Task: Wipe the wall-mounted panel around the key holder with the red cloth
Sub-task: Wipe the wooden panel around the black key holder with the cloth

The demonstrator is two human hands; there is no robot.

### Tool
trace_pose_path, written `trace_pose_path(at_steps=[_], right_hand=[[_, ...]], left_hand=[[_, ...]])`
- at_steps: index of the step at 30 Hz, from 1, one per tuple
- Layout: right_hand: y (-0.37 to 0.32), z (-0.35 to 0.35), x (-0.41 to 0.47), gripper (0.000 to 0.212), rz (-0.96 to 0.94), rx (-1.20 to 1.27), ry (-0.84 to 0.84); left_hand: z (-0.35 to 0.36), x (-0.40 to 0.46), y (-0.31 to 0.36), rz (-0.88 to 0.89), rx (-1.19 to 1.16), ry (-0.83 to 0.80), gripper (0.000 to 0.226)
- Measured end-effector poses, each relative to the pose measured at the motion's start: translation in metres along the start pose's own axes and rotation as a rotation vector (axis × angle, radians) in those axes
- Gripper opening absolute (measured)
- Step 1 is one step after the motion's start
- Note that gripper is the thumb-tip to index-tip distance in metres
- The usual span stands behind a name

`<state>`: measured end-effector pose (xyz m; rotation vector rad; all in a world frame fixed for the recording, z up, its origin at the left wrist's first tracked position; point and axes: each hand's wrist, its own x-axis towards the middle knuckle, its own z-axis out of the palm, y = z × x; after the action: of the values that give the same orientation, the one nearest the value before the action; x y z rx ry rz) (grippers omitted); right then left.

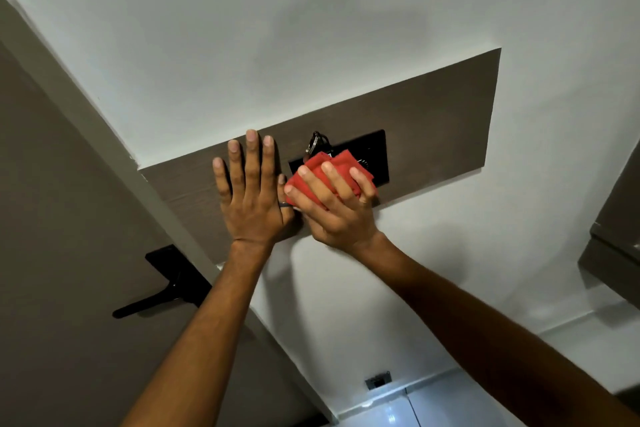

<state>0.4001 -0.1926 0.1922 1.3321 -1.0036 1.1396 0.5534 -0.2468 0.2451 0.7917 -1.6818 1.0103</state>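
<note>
A dark brown wooden panel (433, 121) is fixed to the white wall, tilted in my view. A black key holder plate (375, 149) sits in its middle, with a metal key ring (316, 142) hanging at its upper left. My right hand (332, 204) presses a folded red cloth (323, 170) against the lower left part of the black plate, hiding that part. My left hand (252, 194) lies flat on the panel just left of the cloth, fingers spread, holding nothing.
A brown door (52, 218) with a black lever handle (156, 291) stands at the left, beside a pale door frame. A brown cabinet (620, 218) juts in at the right edge. A small wall socket (378, 380) sits low on the wall above the pale floor.
</note>
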Motion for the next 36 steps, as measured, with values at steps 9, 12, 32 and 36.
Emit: trace_pose_path(at_steps=[9,12,32,36], right_hand=[[-0.008,0.015,-0.022,0.049,0.044,-0.080,-0.007],[0.009,0.008,-0.046,0.058,-0.122,-0.124,-0.095],[0.052,0.002,0.010,0.045,0.467,0.080,0.025],[0.064,-0.001,0.001,0.043,0.216,0.033,-0.061]], left_hand=[[0.001,0.000,-0.002,-0.005,-0.015,-0.023,0.062],[-0.003,0.001,0.000,-0.006,-0.017,-0.044,0.062],[0.002,0.002,0.002,0.001,0.009,-0.001,0.061],[0.004,-0.003,0.000,0.002,0.044,-0.014,0.061]])
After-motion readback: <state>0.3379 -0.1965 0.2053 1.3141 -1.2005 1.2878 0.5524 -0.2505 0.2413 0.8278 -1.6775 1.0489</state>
